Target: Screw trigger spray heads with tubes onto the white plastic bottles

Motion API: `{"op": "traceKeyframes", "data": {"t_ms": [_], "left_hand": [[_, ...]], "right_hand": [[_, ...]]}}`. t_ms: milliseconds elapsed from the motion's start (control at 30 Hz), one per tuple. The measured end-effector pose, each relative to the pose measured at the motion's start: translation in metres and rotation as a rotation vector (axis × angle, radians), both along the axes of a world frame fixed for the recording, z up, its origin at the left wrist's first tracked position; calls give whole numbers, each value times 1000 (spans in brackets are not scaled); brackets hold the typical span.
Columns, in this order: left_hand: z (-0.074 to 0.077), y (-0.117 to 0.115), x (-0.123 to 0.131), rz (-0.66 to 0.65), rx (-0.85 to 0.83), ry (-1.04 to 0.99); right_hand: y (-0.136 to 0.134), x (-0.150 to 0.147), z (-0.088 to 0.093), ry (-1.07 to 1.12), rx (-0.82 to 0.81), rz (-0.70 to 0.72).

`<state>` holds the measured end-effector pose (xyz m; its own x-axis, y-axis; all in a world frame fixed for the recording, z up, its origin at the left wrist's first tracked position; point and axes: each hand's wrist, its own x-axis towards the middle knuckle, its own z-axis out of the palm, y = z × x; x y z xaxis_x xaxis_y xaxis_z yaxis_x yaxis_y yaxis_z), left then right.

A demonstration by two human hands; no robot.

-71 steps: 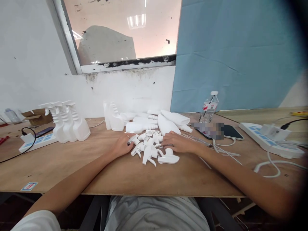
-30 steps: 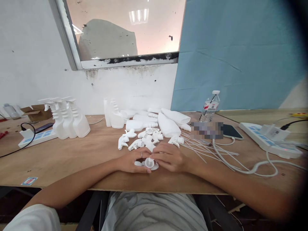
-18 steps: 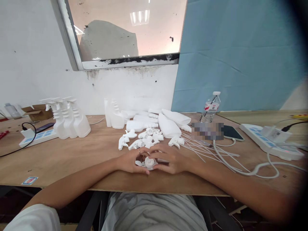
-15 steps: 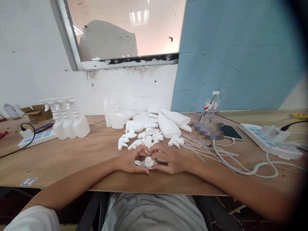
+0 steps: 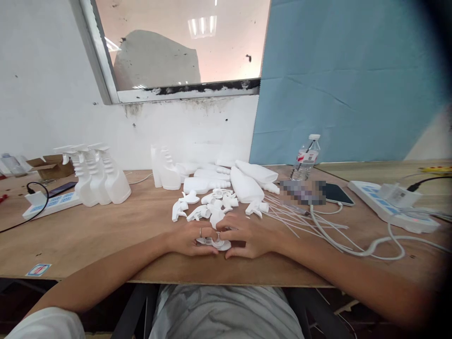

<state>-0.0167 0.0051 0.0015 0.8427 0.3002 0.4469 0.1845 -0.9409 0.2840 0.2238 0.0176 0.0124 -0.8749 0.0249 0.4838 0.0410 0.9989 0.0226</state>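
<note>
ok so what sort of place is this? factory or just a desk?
Looks like a small hand-assembly bench for spray bottles. Loose trigger heads piled on the plywood table, empty bottles lying behind them, assembled sprayers standing at left. Left hand and right hand grip one trigger head.

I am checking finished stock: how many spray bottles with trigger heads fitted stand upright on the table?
3, in a tight row by the power strip: left bottle, middle bottle, right bottle. Another may hide behind them.
</note>
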Motion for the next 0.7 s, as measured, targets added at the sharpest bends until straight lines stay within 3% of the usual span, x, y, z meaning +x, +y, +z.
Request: {"op": "traceKeyframes", "data": {"t_ms": [333,700], "left_hand": [[3,-1,1,-5,1,-35],[0,-1,3,15,-12,-79]], "right_hand": [[-4,-4,-7,141,-67,29],[-4,-7,-5,119,-111,19]]}}
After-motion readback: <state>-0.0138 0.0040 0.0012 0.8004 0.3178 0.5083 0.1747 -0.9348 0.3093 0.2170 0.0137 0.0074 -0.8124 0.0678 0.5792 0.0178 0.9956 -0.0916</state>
